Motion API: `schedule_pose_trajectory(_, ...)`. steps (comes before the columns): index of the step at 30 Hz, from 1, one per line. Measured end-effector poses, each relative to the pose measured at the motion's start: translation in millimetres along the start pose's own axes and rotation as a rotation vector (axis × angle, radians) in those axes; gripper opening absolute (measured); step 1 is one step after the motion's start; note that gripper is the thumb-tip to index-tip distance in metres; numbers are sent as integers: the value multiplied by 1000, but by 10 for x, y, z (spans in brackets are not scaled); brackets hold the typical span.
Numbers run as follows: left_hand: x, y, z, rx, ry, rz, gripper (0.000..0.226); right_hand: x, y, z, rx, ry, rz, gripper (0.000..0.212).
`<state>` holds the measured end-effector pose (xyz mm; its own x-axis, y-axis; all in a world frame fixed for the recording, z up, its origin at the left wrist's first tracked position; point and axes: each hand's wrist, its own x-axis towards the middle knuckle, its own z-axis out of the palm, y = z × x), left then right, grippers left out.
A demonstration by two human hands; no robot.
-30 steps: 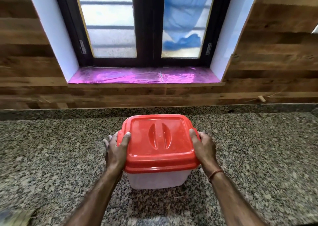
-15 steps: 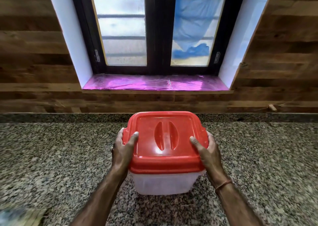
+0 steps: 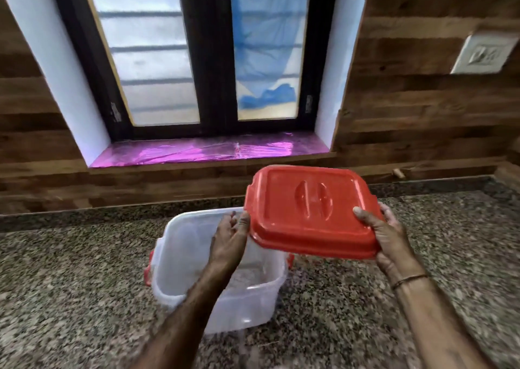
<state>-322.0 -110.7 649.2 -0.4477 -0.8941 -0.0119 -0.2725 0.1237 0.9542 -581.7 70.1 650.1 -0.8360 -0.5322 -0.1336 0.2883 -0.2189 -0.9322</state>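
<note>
A red plastic lid [image 3: 309, 214] with a moulded handle is lifted off and held in the air, to the right of and above a clear plastic container [image 3: 180, 256]. The container stands open on the granite counter [image 3: 70, 284], with red clips on its sides, and looks empty. My right hand [image 3: 385, 236] grips the lid's right edge, thumb on top. My left hand [image 3: 229, 239] holds the lid's left edge, its fingers under the rim, above the open container.
The counter runs to a wood-panelled wall. A dark-framed window [image 3: 208, 59] with a pink foil-covered sill [image 3: 208, 153] sits behind the container. A white switch plate [image 3: 484, 53] is on the wall at the upper right.
The red lid was on the container with both hands at its sides. Now both hands have lifted it off and moved it right, leaving the container open.
</note>
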Motion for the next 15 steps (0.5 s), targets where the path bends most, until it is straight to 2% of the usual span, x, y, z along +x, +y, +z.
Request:
schedule_pose_trajectory(2, -117, 28, 349, 132, -73, 2, 79, 125, -36, -486, 33, 74, -13, 71)
schedule_pose_trajectory(5, -286, 30, 818, 459, -124, 19, 81, 274, -45, -1101, 63, 186, -15, 78)
schedule_pose_trajectory(8, -375, 37, 1131, 690, 20, 20, 68, 476, 133, -1588, 11, 246, -17, 87)
schedule_pose_trajectory(12, -421, -28, 1306, 834, 163, 74, 65, 635, 566, -1883, -87, 210, 89, 65)
schedule_pose_trajectory(15, -420, -48, 1352, 867, 202, 78, 64, 755, 960, -1907, -200, 155, 150, 65)
